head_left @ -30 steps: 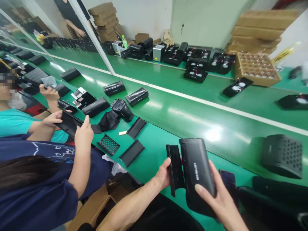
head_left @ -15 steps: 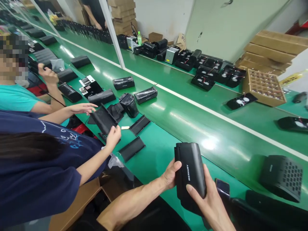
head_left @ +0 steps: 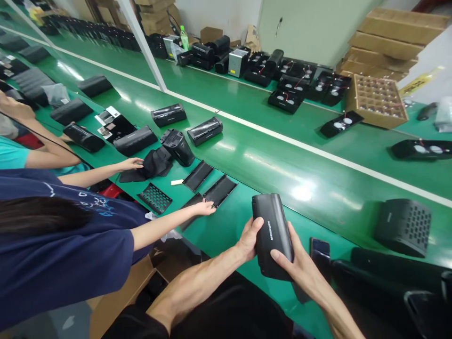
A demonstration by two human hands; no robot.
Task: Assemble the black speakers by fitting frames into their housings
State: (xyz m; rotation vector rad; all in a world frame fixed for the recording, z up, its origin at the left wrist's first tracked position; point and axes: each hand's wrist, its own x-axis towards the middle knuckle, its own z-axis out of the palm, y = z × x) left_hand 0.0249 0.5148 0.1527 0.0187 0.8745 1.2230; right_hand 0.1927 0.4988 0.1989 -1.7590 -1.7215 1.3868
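Note:
Between my two hands is a black speaker housing [head_left: 271, 245] with white MERKURY lettering, tilted over the green table's near edge. My left hand [head_left: 250, 238] grips its left side, thumb on the front. On its right side my right hand [head_left: 294, 259] is closed, thumb across the lower front; some of its fingers are hidden behind. A dark phone [head_left: 319, 254] lies just right of my right hand. A co-worker's hand [head_left: 206, 207] at left touches a flat black panel [head_left: 221, 189].
Several black speaker housings [head_left: 168, 114] stand along the green belt [head_left: 261, 165]. One with a perforated side [head_left: 404, 228] is at right. A perforated grille [head_left: 155, 197] lies before the co-worker. A divided carton [head_left: 379, 101] and stacked cardboard [head_left: 388, 40] stand across the belt.
The housing in my hands has shifted slightly up and left in view. The co-worker has set the black panel down on the table to the right, and a perforated grille now shows.

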